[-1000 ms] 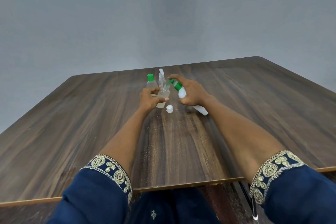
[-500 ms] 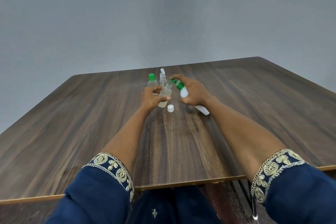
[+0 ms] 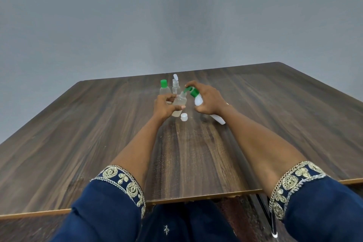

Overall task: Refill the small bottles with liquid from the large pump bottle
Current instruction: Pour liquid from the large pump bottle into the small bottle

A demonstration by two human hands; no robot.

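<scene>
pump bottle (image 3: 198, 100) gripped by right hand (image 3: 210, 102); left hand (image 3: 164, 106) holds small bottle (image 3: 179, 104); no readable labels.

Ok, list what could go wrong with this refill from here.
1. The pump bottle is tilted in the right hand, its green nozzle at the small bottle's narrow mouth; liquid may miss and spill on the table.
2. The left hand holds the small bottle tilted; it could slip.
3. The loose white cap lies near and could get knocked away.
</scene>
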